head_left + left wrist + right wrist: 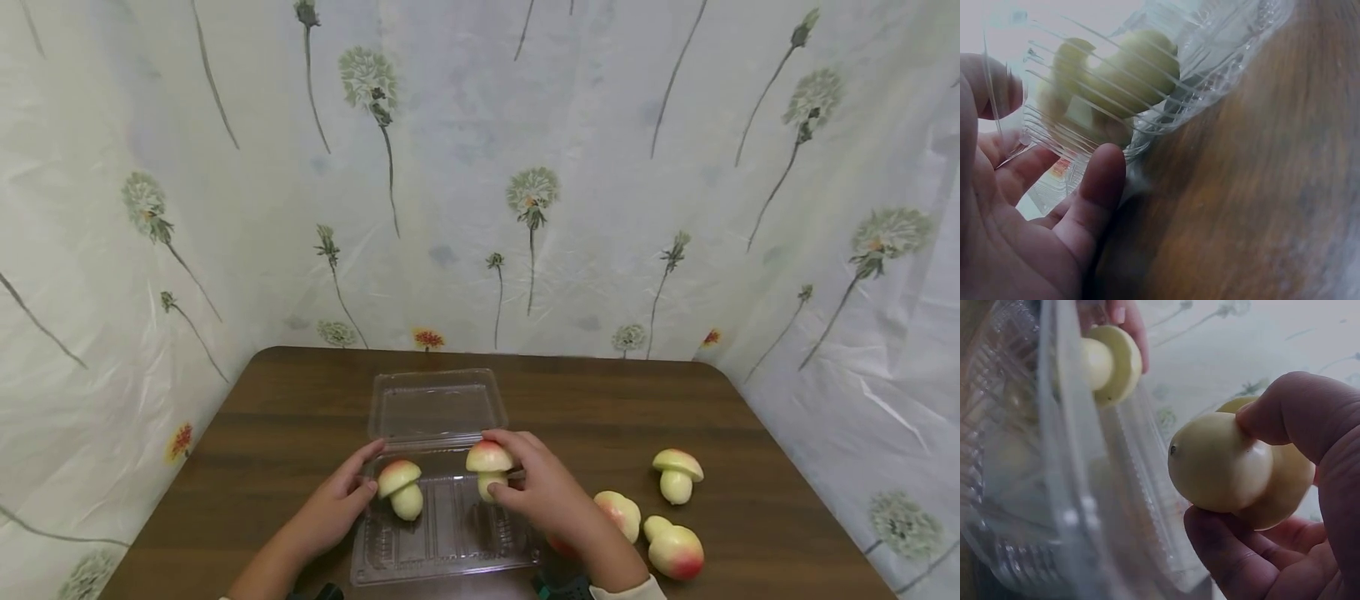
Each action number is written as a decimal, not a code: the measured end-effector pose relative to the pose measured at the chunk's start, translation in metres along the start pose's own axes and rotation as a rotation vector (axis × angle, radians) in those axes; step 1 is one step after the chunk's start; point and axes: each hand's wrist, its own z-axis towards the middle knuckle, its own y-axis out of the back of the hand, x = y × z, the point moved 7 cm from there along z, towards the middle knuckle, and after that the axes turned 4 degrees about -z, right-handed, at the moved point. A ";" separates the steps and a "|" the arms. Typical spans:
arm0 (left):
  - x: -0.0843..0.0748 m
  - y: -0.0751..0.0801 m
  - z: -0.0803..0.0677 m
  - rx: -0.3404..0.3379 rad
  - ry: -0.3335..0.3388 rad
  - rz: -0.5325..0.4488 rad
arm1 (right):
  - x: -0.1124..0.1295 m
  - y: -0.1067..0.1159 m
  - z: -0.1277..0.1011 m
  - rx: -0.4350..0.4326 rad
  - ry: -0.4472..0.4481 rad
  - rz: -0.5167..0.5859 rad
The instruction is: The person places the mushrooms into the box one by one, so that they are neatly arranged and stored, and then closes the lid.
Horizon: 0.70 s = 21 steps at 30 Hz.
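A clear plastic clamshell container (450,550) lies open on the brown table, its lid (437,404) folded back. One mushroom-shaped toy (400,488) with a red-and-yellow cap sits in the container's left part. My left hand (366,473) rests against the container's left wall with relaxed fingers, right beside that toy. In the left wrist view the toy (1135,69) shows through the ribbed plastic (1222,56). My right hand (501,467) pinches a second mushroom toy (488,467) by its stem, just over the container's right part. The right wrist view shows that toy (1216,462) between thumb and fingers.
Three more mushroom toys lie on the table to the right: one upright (677,473), one next to my right wrist (621,512), one on its side (675,548). A flower-printed sheet (480,167) walls the table's back and sides. The table's edge (187,467) is near on the left.
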 end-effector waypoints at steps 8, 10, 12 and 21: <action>-0.001 0.000 -0.001 0.018 -0.017 -0.001 | 0.008 -0.012 0.005 0.013 0.019 0.012; -0.001 0.000 -0.001 0.017 -0.017 0.001 | 0.010 -0.015 0.007 0.018 0.022 0.003; -0.001 0.000 -0.001 0.011 -0.010 0.005 | 0.011 -0.018 0.009 0.024 0.030 -0.012; -0.001 0.001 -0.001 -0.002 0.009 0.006 | 0.017 -0.024 0.015 0.029 0.044 -0.068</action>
